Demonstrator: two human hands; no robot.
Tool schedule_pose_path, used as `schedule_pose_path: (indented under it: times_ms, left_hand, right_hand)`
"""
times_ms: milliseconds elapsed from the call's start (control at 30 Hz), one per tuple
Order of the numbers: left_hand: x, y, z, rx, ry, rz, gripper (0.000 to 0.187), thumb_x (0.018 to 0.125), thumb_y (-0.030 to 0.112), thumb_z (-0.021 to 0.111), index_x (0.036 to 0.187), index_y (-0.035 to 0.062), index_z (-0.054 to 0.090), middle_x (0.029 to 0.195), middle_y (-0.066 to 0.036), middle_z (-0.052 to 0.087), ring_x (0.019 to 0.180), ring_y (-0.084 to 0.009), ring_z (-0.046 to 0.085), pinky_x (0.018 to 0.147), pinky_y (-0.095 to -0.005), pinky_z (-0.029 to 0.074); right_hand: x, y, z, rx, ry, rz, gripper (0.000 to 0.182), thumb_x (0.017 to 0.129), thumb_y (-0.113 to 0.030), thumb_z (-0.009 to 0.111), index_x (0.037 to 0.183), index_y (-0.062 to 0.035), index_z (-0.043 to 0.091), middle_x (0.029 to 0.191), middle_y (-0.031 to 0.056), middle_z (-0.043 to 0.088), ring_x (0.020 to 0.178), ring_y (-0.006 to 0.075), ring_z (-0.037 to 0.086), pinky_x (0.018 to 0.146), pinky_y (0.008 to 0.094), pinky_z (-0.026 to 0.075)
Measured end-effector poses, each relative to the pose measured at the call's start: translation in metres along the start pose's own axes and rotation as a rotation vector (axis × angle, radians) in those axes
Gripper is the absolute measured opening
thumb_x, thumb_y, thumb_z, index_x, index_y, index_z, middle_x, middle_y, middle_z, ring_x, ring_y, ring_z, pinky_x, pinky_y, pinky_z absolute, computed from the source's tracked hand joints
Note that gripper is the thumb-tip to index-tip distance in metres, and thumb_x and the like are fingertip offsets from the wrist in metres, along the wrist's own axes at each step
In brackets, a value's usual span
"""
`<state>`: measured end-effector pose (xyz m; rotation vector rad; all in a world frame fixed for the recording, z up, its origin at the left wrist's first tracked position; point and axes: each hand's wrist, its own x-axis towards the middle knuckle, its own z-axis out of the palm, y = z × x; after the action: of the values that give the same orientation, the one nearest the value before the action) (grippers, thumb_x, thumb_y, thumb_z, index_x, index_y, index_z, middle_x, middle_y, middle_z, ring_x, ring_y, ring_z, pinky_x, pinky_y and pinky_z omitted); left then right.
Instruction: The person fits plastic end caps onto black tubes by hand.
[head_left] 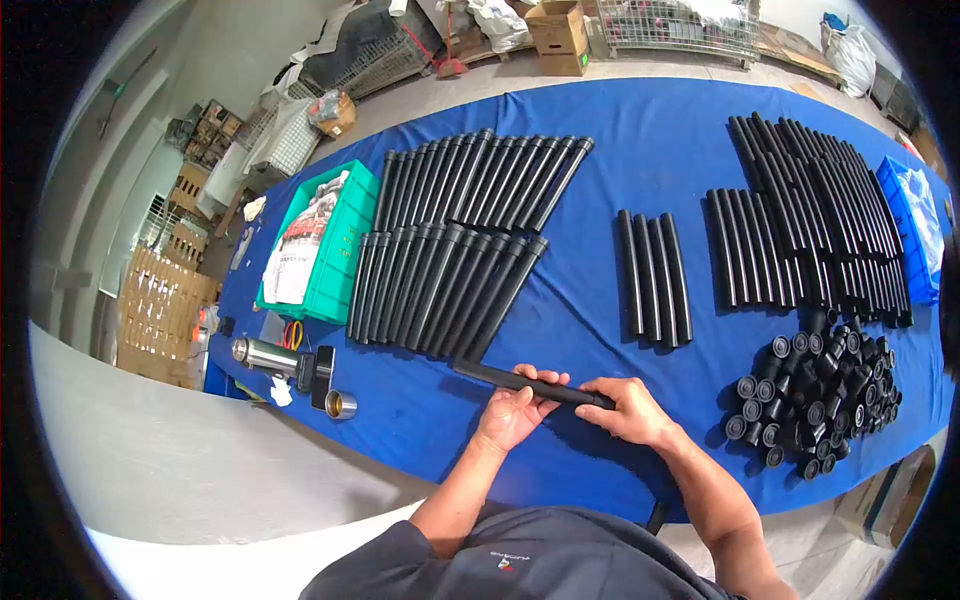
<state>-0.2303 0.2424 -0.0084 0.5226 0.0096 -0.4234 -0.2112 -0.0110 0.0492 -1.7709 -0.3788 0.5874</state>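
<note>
A black tube [490, 374] lies slantwise across both my hands near the front of the table. My left hand [508, 418] is closed around its middle, with the thumb on the near side and the fingertips over the far side. My right hand [632, 410] grips its right end, so that end is partly hidden. The tube's left tip comes close to two rows of black tubes with wider ends [440, 270]. To the right of my right hand lies a heap of small black caps [815, 400]. Several plain black tubes [655, 280] lie side by side beyond my hands.
More black tubes [820, 210] are stacked at the right, near a blue bin [908, 235]. A green crate [335, 270] stands at the left. A steel flask [265, 355], a metal cup [341, 405] and scissors [292, 334] lie nearby on the blue cloth [590, 270].
</note>
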Motion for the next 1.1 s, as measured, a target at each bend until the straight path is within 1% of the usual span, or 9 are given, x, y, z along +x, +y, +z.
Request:
schedule_pose_path:
  times_ms: [133, 233, 467, 567, 700, 833, 933, 1033, 1100]
  left_hand:
    - [0.004, -0.001, 0.002, 0.009, 0.017, 0.011, 0.026, 0.095, 0.010, 0.072, 0.118, 0.0117, 0.062, 0.129, -0.014, 0.066, 0.137, -0.0351, 0.053, 0.112, -0.0518, 0.049]
    - [0.003, -0.002, -0.005, 0.030, -0.064, 0.004, 0.025, 0.096, 0.010, 0.070, 0.120, 0.0120, 0.062, 0.132, -0.014, 0.064, 0.138, -0.0349, 0.052, 0.112, -0.0518, 0.049]
    - [0.003, 0.000, 0.001, -0.025, 0.004, -0.013, 0.025, 0.097, 0.010, 0.069, 0.121, 0.0117, 0.062, 0.135, -0.015, 0.063, 0.138, -0.0347, 0.051, 0.112, -0.0520, 0.049]
    - [0.003, -0.001, -0.005, -0.013, -0.107, -0.012, 0.026, 0.098, 0.010, 0.068, 0.122, 0.0112, 0.062, 0.136, -0.015, 0.063, 0.139, -0.0347, 0.051, 0.113, -0.0518, 0.048]
    - [0.003, -0.002, -0.001, -0.026, -0.002, 0.004, 0.027, 0.097, 0.009, 0.069, 0.122, 0.0108, 0.062, 0.135, -0.016, 0.063, 0.139, -0.0347, 0.050, 0.115, -0.0515, 0.046]
    - [0.002, -0.001, -0.008, -0.009, -0.054, 0.002, 0.027, 0.096, 0.010, 0.070, 0.122, 0.0110, 0.062, 0.135, -0.016, 0.063, 0.140, -0.0348, 0.049, 0.116, -0.0514, 0.045]
    - [0.003, -0.001, -0.002, -0.012, -0.008, -0.007, 0.027, 0.096, 0.010, 0.070, 0.121, 0.0109, 0.061, 0.135, -0.016, 0.063, 0.140, -0.0351, 0.049, 0.116, -0.0515, 0.045]
    - [0.004, -0.001, 0.001, -0.023, 0.013, 0.005, 0.026, 0.096, 0.010, 0.070, 0.121, 0.0105, 0.061, 0.135, -0.016, 0.063, 0.140, -0.0352, 0.049, 0.115, -0.0516, 0.046]
    - [0.003, -0.001, -0.002, -0.027, -0.023, 0.007, 0.026, 0.097, 0.010, 0.069, 0.122, 0.0100, 0.061, 0.136, -0.017, 0.062, 0.140, -0.0354, 0.049, 0.115, -0.0518, 0.046]
  right_hand:
    - [0.003, 0.020, 0.013, -0.454, 0.273, -0.475, 0.035, 0.087, -0.018, 0.077, 0.115, 0.0014, 0.069, 0.084, 0.0179, 0.067, 0.075, 0.0288, 0.068, 0.067, 0.0376, 0.054]
    - [0.004, 0.019, 0.004, -0.201, 0.045, -0.268, 0.041, 0.085, -0.014, 0.078, 0.121, -0.0006, 0.065, 0.089, 0.0155, 0.062, 0.076, 0.0342, 0.065, 0.068, 0.0426, 0.054]
    - [0.002, 0.020, 0.014, -0.504, 0.300, -0.465, 0.035, 0.089, -0.023, 0.075, 0.115, -0.0004, 0.069, 0.089, 0.0196, 0.070, 0.080, 0.0279, 0.071, 0.065, 0.0345, 0.055]
    - [-0.002, -0.018, -0.009, 0.070, -0.109, 0.212, 0.039, 0.087, -0.020, 0.076, 0.120, -0.0018, 0.066, 0.089, 0.0151, 0.065, 0.078, 0.0314, 0.068, 0.064, 0.0401, 0.055]
    - [0.004, 0.017, 0.009, -0.413, 0.264, -0.447, 0.035, 0.087, -0.023, 0.077, 0.113, -0.0009, 0.069, 0.087, 0.0190, 0.068, 0.077, 0.0272, 0.069, 0.067, 0.0370, 0.055]
    - [0.003, 0.014, 0.001, -0.136, 0.059, -0.212, 0.038, 0.087, -0.018, 0.076, 0.120, -0.0044, 0.066, 0.089, 0.0152, 0.063, 0.079, 0.0335, 0.066, 0.070, 0.0430, 0.055]
    - [0.003, 0.016, 0.003, -0.112, 0.077, -0.190, 0.038, 0.086, -0.018, 0.076, 0.120, -0.0043, 0.065, 0.090, 0.0142, 0.063, 0.080, 0.0348, 0.066, 0.071, 0.0439, 0.055]
    - [0.004, 0.021, 0.010, -0.500, 0.306, -0.452, 0.036, 0.086, -0.022, 0.077, 0.114, -0.0008, 0.068, 0.090, 0.0170, 0.069, 0.081, 0.0322, 0.069, 0.073, 0.0403, 0.054]
    - [0.003, 0.015, 0.007, -0.308, 0.204, -0.330, 0.033, 0.089, -0.022, 0.076, 0.113, -0.0008, 0.068, 0.089, 0.0169, 0.068, 0.079, 0.0333, 0.068, 0.072, 0.0411, 0.054]
